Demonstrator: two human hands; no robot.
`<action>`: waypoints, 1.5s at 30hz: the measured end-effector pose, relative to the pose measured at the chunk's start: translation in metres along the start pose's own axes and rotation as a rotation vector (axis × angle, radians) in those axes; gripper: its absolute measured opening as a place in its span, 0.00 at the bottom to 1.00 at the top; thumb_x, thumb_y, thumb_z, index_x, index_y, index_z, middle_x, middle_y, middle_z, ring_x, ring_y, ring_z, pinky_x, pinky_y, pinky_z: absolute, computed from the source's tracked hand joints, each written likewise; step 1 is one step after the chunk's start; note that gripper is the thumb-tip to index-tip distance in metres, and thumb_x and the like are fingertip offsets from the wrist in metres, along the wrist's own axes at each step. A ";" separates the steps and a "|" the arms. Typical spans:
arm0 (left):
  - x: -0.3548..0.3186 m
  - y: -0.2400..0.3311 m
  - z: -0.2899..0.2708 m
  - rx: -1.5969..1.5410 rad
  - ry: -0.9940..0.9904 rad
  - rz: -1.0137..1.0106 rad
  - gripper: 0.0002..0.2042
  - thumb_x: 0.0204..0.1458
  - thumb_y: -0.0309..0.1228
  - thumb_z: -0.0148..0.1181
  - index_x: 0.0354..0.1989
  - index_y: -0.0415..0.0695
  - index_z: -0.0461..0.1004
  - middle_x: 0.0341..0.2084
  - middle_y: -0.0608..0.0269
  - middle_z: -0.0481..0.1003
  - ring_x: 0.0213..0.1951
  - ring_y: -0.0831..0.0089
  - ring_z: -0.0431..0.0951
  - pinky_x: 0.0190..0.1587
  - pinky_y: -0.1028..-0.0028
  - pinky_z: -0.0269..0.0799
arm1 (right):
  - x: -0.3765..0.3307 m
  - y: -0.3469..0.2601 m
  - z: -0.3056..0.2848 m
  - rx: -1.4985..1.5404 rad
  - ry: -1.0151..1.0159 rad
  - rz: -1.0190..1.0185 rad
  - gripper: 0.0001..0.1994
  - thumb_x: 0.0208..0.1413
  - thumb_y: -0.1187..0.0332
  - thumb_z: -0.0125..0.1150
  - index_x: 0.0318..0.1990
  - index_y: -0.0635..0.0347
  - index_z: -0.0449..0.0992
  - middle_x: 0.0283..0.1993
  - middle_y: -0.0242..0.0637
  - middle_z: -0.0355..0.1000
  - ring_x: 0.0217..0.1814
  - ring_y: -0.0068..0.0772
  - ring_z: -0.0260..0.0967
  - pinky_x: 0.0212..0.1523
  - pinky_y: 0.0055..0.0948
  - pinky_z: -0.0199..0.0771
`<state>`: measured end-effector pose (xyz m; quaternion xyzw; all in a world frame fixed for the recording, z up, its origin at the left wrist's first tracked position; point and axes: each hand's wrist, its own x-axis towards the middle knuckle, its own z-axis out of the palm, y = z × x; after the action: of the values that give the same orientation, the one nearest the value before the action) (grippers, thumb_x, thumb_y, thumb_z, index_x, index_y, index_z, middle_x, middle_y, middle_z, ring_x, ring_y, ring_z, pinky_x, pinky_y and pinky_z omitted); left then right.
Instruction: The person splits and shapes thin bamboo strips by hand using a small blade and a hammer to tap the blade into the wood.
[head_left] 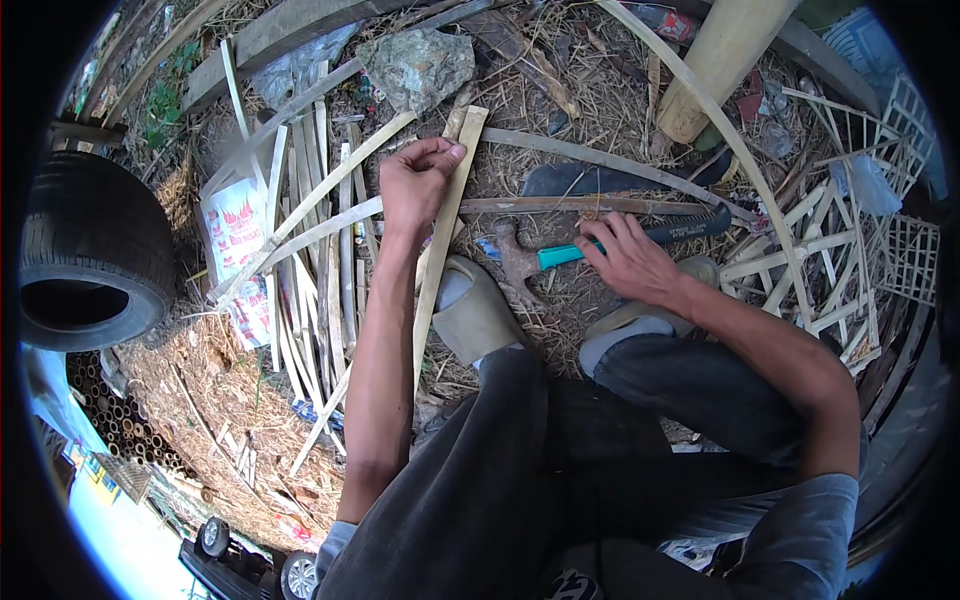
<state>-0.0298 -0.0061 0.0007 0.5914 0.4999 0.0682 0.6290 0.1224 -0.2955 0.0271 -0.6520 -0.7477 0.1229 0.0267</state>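
My left hand point(418, 185) is closed, thumb and fingers pinching a long flat bamboo strip point(462, 185) near its upper end. The strip slants down beside my left forearm toward my left foot. My right hand point(630, 260) lies across a claw hammer point(560, 256) with a teal and black handle. Its fingers are bent, with the tips at a small brownish heap point(591, 208) just beyond the handle; what they pinch, if anything, is hidden. The rusty hammer head point(519, 262) rests on the ground between my slippers. A dark flat blade-like tool point(570, 179) lies farther away.
Many split bamboo strips point(330, 240) lie at the left, near a tyre point(90, 250). A grey rock point(418, 70) sits at the far side. Woven bamboo lattice point(815, 255) stands at the right, under a curved strip point(735, 130). A thick bamboo pole point(715, 70) is at the far right.
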 end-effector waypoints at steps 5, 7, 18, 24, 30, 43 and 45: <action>-0.010 -0.001 0.002 0.020 0.060 0.008 0.09 0.55 0.27 0.75 0.40 0.36 0.85 0.26 0.67 0.83 0.25 0.87 0.70 0.27 0.81 0.65 | -0.008 0.011 -0.040 0.235 -0.186 0.158 0.28 0.52 0.68 0.68 0.62 0.62 0.72 0.54 0.44 0.68 0.57 0.44 0.70 0.44 0.38 0.84; -0.012 0.001 -0.002 0.035 0.054 0.020 0.09 0.57 0.30 0.73 0.42 0.39 0.85 0.26 0.72 0.81 0.25 0.89 0.68 0.27 0.82 0.61 | -0.013 0.036 -0.033 0.224 -0.133 0.191 0.34 0.46 0.68 0.73 0.64 0.60 0.70 0.51 0.42 0.69 0.53 0.41 0.72 0.39 0.38 0.85; -0.005 0.006 -0.007 0.012 0.090 0.029 0.10 0.54 0.27 0.75 0.41 0.36 0.85 0.27 0.67 0.83 0.26 0.87 0.72 0.29 0.81 0.67 | -0.005 0.055 0.002 0.308 -0.137 0.322 0.30 0.45 0.73 0.72 0.60 0.55 0.73 0.48 0.38 0.74 0.51 0.44 0.76 0.44 0.44 0.83; -0.016 0.019 -0.019 -0.064 0.031 0.050 0.09 0.57 0.27 0.73 0.43 0.37 0.85 0.30 0.66 0.84 0.29 0.85 0.76 0.32 0.81 0.70 | -0.052 0.088 -0.070 0.340 -0.299 0.224 0.23 0.48 0.81 0.64 0.54 0.58 0.73 0.44 0.43 0.76 0.48 0.54 0.78 0.45 0.47 0.78; -0.021 0.008 0.017 -0.075 0.041 0.071 0.08 0.55 0.26 0.74 0.40 0.35 0.85 0.27 0.65 0.83 0.28 0.84 0.75 0.32 0.80 0.70 | -0.092 0.099 -0.139 0.481 -0.439 0.652 0.29 0.51 0.81 0.64 0.63 0.58 0.70 0.41 0.50 0.79 0.44 0.56 0.78 0.49 0.41 0.75; -0.043 -0.002 0.049 0.213 0.305 0.044 0.08 0.55 0.27 0.72 0.40 0.35 0.86 0.26 0.59 0.84 0.24 0.80 0.76 0.30 0.75 0.72 | -0.007 0.089 -0.066 0.381 0.631 1.191 0.27 0.63 0.55 0.70 0.59 0.64 0.69 0.25 0.41 0.75 0.26 0.28 0.71 0.33 0.31 0.69; -0.039 -0.002 0.051 0.191 0.301 0.020 0.09 0.56 0.27 0.72 0.40 0.35 0.85 0.27 0.57 0.85 0.26 0.79 0.78 0.32 0.75 0.74 | -0.005 0.101 -0.076 0.453 0.343 1.325 0.19 0.61 0.56 0.73 0.45 0.63 0.74 0.18 0.36 0.71 0.23 0.24 0.64 0.29 0.27 0.64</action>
<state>-0.0140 -0.0673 0.0105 0.6364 0.5867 0.1145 0.4875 0.2358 -0.2775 0.0793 -0.9572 -0.1364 0.1612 0.1981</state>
